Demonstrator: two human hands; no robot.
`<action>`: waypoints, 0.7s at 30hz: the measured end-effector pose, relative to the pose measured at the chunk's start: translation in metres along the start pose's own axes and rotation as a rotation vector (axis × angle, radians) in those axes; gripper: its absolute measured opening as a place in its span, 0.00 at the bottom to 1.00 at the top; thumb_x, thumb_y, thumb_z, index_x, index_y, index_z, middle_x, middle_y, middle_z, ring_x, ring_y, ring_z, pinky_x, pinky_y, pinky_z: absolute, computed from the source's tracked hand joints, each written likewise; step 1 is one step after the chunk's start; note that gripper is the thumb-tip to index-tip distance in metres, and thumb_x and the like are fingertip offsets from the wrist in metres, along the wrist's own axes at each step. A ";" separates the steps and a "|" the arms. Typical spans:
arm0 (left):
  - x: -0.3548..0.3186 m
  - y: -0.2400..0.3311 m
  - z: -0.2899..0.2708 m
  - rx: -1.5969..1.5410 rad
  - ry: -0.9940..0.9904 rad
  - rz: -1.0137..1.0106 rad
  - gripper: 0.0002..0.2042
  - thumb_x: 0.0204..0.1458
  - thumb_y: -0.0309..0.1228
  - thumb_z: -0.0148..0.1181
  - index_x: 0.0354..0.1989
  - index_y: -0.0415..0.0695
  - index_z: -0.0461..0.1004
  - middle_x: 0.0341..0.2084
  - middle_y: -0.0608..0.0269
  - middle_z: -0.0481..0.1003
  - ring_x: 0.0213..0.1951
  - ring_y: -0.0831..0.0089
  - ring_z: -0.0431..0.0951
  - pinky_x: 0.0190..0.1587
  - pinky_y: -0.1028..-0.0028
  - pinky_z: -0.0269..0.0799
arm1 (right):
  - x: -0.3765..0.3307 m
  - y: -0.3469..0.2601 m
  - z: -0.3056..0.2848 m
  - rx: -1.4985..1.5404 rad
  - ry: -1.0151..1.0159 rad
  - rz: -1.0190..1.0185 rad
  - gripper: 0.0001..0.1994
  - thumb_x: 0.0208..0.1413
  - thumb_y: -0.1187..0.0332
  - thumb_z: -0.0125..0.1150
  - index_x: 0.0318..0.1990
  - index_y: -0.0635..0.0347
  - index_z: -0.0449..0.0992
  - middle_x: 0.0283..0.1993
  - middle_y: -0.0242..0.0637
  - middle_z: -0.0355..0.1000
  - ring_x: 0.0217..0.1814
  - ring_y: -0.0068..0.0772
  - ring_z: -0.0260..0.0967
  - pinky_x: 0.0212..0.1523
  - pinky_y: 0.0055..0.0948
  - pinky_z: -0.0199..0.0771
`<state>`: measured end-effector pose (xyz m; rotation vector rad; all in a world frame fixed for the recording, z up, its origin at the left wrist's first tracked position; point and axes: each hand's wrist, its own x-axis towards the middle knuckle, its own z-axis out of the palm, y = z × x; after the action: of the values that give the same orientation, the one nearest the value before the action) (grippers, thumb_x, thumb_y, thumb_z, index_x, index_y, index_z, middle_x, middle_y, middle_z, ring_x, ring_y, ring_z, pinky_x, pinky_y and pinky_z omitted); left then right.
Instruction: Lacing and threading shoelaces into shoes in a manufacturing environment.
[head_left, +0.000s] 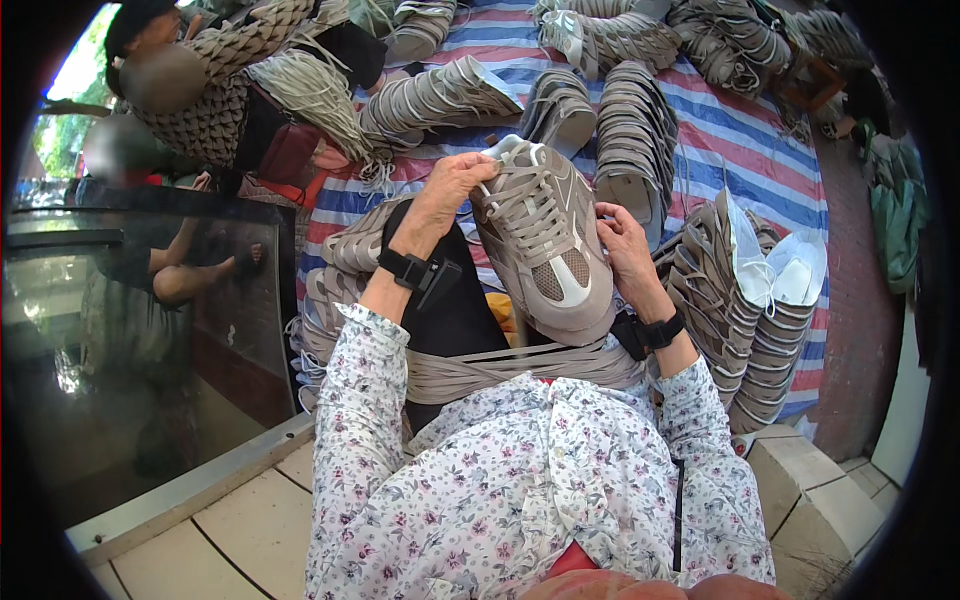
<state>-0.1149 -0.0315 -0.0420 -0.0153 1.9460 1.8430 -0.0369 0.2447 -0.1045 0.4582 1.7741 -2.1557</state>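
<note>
A beige and grey sneaker (545, 250) rests on my lap, toe toward me, with matching laces threaded up its front. My left hand (452, 183) pinches a lace end near the sneaker's tongue at the top. My right hand (625, 245) grips the sneaker's right side by the eyelets. Both wrists wear black bands. A bundle of beige laces (500, 365) lies across my lap below the sneaker.
Stacks of beige shoe uppers (635, 130) cover a red, white and blue striped tarp (740, 130). Another stack with white inserts (770, 300) stands at my right. A seated person (215, 90) works at the upper left. A glass panel (120, 330) is at my left.
</note>
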 end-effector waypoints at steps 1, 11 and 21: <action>0.000 0.002 0.001 -0.111 -0.026 -0.021 0.08 0.59 0.35 0.61 0.39 0.44 0.78 0.29 0.77 0.75 0.30 0.88 0.69 0.35 0.84 0.62 | -0.002 -0.002 -0.001 0.087 -0.004 0.030 0.13 0.63 0.71 0.58 0.54 0.60 0.71 0.39 0.29 0.74 0.35 0.16 0.67 0.35 0.16 0.68; 0.011 -0.017 -0.038 -0.592 -0.032 -0.166 0.09 0.55 0.23 0.60 0.44 0.39 0.77 0.39 0.64 0.80 0.42 0.73 0.79 0.51 0.71 0.72 | 0.000 -0.006 0.002 0.325 -0.051 -0.108 0.13 0.56 0.72 0.66 0.49 0.63 0.74 0.29 0.24 0.73 0.27 0.11 0.62 0.27 0.14 0.59; 0.018 -0.042 -0.063 -0.695 -0.004 -0.193 0.12 0.56 0.23 0.56 0.47 0.36 0.77 0.44 0.55 0.80 0.46 0.65 0.80 0.55 0.66 0.74 | -0.004 -0.008 0.000 0.413 -0.137 -0.125 0.13 0.56 0.75 0.65 0.48 0.65 0.75 0.28 0.25 0.73 0.26 0.11 0.62 0.27 0.13 0.60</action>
<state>-0.1375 -0.0904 -0.0875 -0.3988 1.1623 2.2701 -0.0370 0.2458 -0.0960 0.2880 1.3157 -2.5822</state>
